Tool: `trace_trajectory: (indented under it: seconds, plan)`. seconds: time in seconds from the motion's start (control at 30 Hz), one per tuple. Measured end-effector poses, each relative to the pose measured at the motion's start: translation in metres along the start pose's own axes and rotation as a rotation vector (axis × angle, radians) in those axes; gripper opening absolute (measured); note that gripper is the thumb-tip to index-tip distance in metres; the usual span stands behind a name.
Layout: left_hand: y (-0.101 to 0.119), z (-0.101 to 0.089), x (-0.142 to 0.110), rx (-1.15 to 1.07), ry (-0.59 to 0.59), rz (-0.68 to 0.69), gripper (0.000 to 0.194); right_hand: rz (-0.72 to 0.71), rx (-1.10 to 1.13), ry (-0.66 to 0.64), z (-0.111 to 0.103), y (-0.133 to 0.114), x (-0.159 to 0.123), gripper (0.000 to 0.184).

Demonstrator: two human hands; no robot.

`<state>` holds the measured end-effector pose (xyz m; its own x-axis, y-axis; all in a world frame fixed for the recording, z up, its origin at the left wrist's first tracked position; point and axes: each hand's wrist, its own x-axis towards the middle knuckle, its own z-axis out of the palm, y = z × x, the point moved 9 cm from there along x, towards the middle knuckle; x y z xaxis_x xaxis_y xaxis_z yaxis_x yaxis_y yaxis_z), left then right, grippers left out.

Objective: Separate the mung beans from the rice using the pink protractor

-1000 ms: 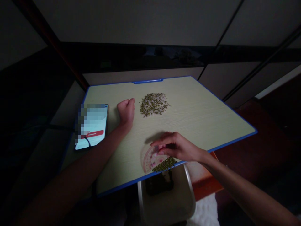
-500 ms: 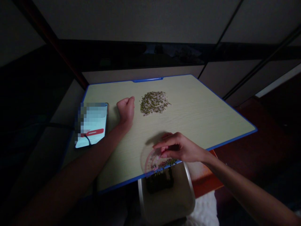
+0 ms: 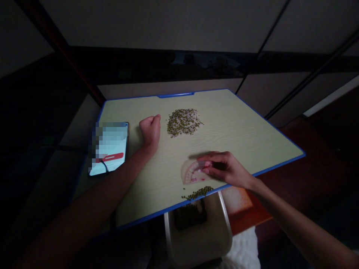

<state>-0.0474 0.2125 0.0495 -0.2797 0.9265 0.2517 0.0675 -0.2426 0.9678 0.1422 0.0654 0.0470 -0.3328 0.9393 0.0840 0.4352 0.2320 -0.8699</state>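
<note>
My right hand point(image 3: 228, 168) pinches a clear plastic protractor point(image 3: 193, 173) with pink markings, held over the near part of the table. Just below it, a small heap of green mung beans point(image 3: 200, 192) lies along the table's front edge. Closed in a fist, my left hand point(image 3: 150, 129) rests on the tabletop with nothing showing in it. To the right of that fist spreads a larger pile of mung beans point(image 3: 183, 122). A pale plastic container point(image 3: 202, 239) stands under the front edge, with a dark mass of beans inside it.
The folding table point(image 3: 238, 127) has a light wood top and a blue rim. At its left lies a lit phone point(image 3: 112, 149) with a cable, beside my left forearm. Pale cabinet panels point(image 3: 168, 26) rise behind the table. White cloth point(image 3: 245, 246) shows right of the container.
My right hand has moved up and to the right with the protractor, away from the front edge. Beans at that edge are now uncovered. My left hand stays put.
</note>
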Motion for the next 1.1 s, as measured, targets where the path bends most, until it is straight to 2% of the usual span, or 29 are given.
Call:
trace_trajectory:
  seconds: [0.23, 0.43, 0.8, 1.1]
  plan:
    - [-0.001, 0.000, 0.000, -0.013, -0.001, -0.010, 0.040, -0.151, -0.037, -0.047, 0.019, -0.022, 0.004, 0.028]
    - [0.000, 0.000, 0.000, 0.008, 0.005, -0.015, 0.041, -0.210, -0.015, -0.071, 0.025, -0.024, 0.002, 0.028]
    - [0.000, 0.001, 0.000, -0.013, -0.002, -0.017, 0.041, -0.142, 0.076, -0.111, 0.032, -0.023, -0.003, 0.027]
    - [0.001, 0.001, -0.002, -0.005, -0.011, -0.011, 0.041, -0.038, 0.079, 0.010, 0.005, -0.005, -0.004, 0.027]
